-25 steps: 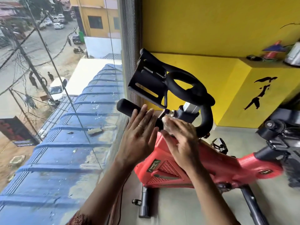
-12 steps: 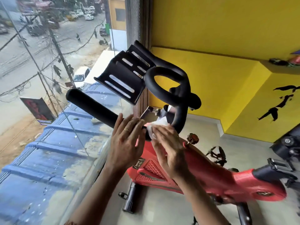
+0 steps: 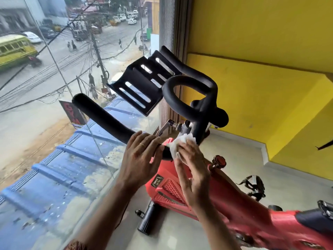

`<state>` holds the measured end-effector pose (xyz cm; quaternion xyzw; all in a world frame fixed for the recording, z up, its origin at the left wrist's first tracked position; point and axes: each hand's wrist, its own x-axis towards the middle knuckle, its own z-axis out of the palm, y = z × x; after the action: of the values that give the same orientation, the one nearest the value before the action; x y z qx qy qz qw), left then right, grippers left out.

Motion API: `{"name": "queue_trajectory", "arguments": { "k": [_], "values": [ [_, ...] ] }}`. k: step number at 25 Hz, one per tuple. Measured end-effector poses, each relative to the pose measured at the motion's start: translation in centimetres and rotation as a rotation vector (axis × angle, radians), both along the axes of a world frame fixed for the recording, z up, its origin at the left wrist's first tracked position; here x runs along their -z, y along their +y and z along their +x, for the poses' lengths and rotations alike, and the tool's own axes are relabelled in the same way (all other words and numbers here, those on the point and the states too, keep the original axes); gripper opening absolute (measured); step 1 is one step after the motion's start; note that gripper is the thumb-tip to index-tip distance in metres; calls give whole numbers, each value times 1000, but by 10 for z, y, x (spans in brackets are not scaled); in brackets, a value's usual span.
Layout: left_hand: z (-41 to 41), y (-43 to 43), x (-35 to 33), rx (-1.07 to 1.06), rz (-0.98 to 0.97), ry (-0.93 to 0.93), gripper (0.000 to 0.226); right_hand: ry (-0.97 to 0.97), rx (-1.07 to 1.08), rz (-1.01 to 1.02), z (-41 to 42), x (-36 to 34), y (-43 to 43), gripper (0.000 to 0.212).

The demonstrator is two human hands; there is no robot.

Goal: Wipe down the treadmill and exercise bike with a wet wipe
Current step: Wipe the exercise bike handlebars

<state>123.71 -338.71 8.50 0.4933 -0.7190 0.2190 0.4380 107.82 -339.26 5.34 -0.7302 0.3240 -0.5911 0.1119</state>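
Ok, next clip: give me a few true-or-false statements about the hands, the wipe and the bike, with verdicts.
1. The right hand presses a white wipe against the black handlebar. True.
2. The left hand also holds a wipe. False: it rests bare on the handlebar.
3. The exercise bike's frame is blue. False: it is red.
4. The bike stands beside a glass window that looks onto a street. True.
5. The black device holder carries a tablet. False: nothing sits in it.
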Motion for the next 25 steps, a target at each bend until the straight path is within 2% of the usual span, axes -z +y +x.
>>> {"name": "queue_trajectory", "arguments": {
  "k": [2, 5, 7, 10, 13, 15, 17, 19, 21, 23, 25],
  "values": [
    [-1, -1, -1, -19, -5, 5, 27, -18, -2, 23, -12, 0, -23, 29],
    [-5, -1, 0, -53, -17, 34, 24, -160, 178, 205, -25, -23, -69, 33],
    [-7, -1, 2, -66, -12, 49, 23, -182, 208, 248, -16, -22, -56, 29],
    [-7, -1, 3, -65, -15, 56, 23, 12, 75, 117, 6, -7, -3, 32],
    [-7, -3, 4, -62, -20, 61, 24, 177, 56, 86, 1, -10, -25, 42],
    [-6, -3, 4, -65, -21, 56, 25, 134, 126, 152, -9, -22, -55, 49],
    [-4, -1, 4, -63, -16, 45, 26, 14, 161, 201, -8, -23, -59, 39],
    [-3, -1, 4, -56, -15, 38, 25, -81, 152, 150, 4, -14, -35, 27],
    [-4, -2, 4, -49, -23, 39, 25, -82, 78, 38, 13, -4, -8, 23],
    [-5, -4, 4, -45, -34, 45, 25, -26, 34, -24, 5, 1, -19, 24],
    [-5, -5, 4, -37, -36, 51, 25, -53, 95, 64, -6, -4, -54, 30]
  ]
}}
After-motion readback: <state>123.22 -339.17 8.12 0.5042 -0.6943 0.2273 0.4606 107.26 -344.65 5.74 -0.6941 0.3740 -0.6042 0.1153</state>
